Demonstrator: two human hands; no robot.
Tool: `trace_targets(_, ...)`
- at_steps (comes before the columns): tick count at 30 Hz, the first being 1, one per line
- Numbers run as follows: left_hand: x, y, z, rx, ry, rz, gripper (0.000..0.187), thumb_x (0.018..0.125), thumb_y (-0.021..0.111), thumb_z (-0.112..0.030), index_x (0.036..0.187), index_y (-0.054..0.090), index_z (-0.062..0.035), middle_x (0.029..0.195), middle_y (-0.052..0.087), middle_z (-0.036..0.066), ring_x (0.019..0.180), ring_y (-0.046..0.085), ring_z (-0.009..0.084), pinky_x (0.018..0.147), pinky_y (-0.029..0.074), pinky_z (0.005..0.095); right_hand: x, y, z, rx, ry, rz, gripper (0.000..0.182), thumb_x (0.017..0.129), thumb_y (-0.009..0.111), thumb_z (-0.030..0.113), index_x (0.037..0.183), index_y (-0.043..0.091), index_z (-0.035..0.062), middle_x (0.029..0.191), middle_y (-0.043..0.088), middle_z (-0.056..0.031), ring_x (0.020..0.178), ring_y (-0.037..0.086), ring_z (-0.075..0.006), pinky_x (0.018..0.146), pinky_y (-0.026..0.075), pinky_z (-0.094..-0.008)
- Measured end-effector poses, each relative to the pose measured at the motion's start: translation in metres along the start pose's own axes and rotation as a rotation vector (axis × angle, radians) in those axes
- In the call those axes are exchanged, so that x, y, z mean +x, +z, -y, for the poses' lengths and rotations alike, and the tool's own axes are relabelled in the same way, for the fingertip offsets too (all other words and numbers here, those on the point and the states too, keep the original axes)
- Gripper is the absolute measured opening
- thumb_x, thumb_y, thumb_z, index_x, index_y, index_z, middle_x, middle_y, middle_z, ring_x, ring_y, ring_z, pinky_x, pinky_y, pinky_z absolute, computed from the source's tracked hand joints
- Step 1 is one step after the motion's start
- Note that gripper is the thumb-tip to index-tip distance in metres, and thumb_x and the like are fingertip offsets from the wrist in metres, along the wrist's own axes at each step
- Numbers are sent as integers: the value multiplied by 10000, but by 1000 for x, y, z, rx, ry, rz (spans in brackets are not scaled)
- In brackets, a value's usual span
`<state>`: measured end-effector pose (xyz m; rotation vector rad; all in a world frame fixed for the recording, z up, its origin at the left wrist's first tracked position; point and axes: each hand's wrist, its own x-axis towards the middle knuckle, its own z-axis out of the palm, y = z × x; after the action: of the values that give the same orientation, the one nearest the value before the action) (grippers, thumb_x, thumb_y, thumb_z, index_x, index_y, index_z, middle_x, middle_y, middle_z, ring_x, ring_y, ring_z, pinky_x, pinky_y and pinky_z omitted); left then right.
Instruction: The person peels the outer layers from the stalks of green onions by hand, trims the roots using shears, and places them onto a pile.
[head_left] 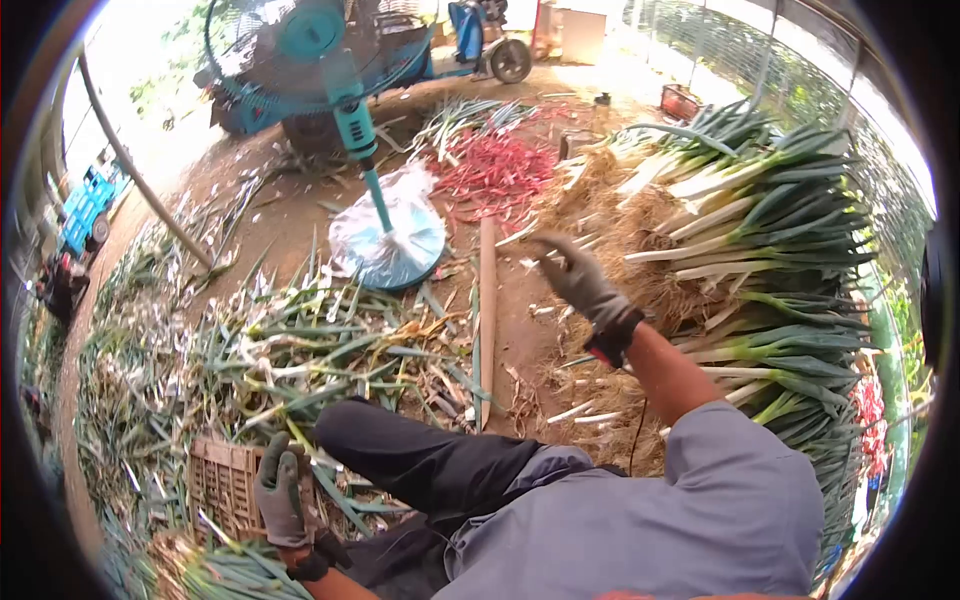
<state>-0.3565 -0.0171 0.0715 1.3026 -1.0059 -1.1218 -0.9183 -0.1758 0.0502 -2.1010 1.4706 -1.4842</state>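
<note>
My right hand [582, 283], in a grey work glove, is raised beside the root ends of a big pile of leeks [735, 225]. Its fingers are bent and spread apart, and nothing shows between them. My left hand [281, 492], also gloved, is held up at the lower left by a brown slatted crate [222, 480]. That hand's fingers point upward, with no object in its grasp. Below it lies a bunch of leeks [225, 575]. Dark straps circle both wrists.
Leek trimmings [270, 350] cover the ground at left. A teal pedestal fan [368, 180] stands ahead, its base under plastic. Red strips [500, 172] lie in a heap behind a wooden bar [487, 310]. A blue vehicle [450, 50] is parked at the back.
</note>
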Motion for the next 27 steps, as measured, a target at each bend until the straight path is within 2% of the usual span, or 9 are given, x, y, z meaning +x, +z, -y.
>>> trace_targets(2, -11, -9, 8, 62, 95, -45, 433, 1036, 644, -215, 1395, 592, 21, 1170, 700, 94, 1051, 668, 180, 943, 556, 331, -32, 61, 13, 290, 449, 339, 378, 1005, 668, 264, 1291, 671, 16, 1151, 733, -109, 1054, 677, -176, 946, 527, -321)
trace_targets(8, -60, -54, 28, 58, -49, -318, 417, 1020, 677, -228, 1366, 630, 0, 1110, 733, 85, 947, 711, 167, 862, 572, 318, -105, 217, -27, 254, 800, 985, 408, 1007, 584, 284, 1306, 671, 19, 1041, 726, -40, 930, 660, -125, 834, 535, -292)
trace_targets(12, -94, -85, 55, 71, -200, -474, 420, 1030, 654, -235, 1384, 618, -12, 1119, 725, 88, 959, 716, 189, 864, 581, 340, -172, 297, -78, 26, 945, 1155, 434, 920, 593, 269, 1273, 700, 39, 1186, 750, -128, 1072, 690, -251, 952, 522, -362)
trace_targets(14, -102, -91, 57, 101, -233, -523, 415, 1041, 628, -246, 1392, 614, -26, 1133, 707, 79, 950, 707, 184, 854, 588, 345, -200, 325, -89, -28, 1169, 1225, 397, 913, 622, 296, 1199, 737, 47, 1077, 764, -128, 894, 719, -262, 796, 554, -416)
trace_targets(17, -106, -89, 57, 65, -350, -574, 421, 1033, 637, -246, 1389, 622, -23, 1178, 724, 100, 1024, 705, 201, 920, 556, 336, -222, 368, -84, -218, 981, 1477, 313, 965, 603, 334, 1109, 677, 67, 803, 647, -68, 615, 576, -220, 554, 513, -405)
trace_targets(19, -111, -91, 65, 179, -414, -610, 410, 1002, 661, -211, 1387, 651, -70, 1237, 721, 58, 1131, 659, 189, 1007, 507, 338, -276, 386, -119, -169, 899, 1257, 313, 955, 601, 318, 1085, 710, 56, 925, 699, -115, 744, 662, -245, 677, 553, -409)
trace_targets(20, -116, -102, 79, 235, -481, -611, 402, 983, 664, -180, 1376, 676, -102, 1290, 711, 48, 1192, 623, 177, 1076, 455, 341, -293, 402, -143, -366, 582, 1403, 345, 918, 642, 318, 1128, 743, 64, 993, 737, -122, 865, 691, -249, 756, 550, -397)
trace_targets(24, -104, -96, 68, 276, -431, -541, 452, 955, 704, -207, 1384, 658, -71, 1356, 684, 71, 1179, 647, 174, 1069, 466, 315, -308, 434, -145, 142, 1270, 1013, 416, 891, 699, 186, 1245, 666, -30, 996, 718, -142, 864, 703, -267, 724, 554, -416)
trace_targets(27, -96, -105, 74, 201, -405, -480, 405, 1012, 655, -201, 1395, 645, -69, 1327, 690, 62, 1222, 618, 143, 1054, 470, 296, -282, 449, -150, -8, 1150, 982, 422, 896, 688, 205, 1242, 663, -35, 989, 717, -136, 875, 699, -266, 747, 549, -401)
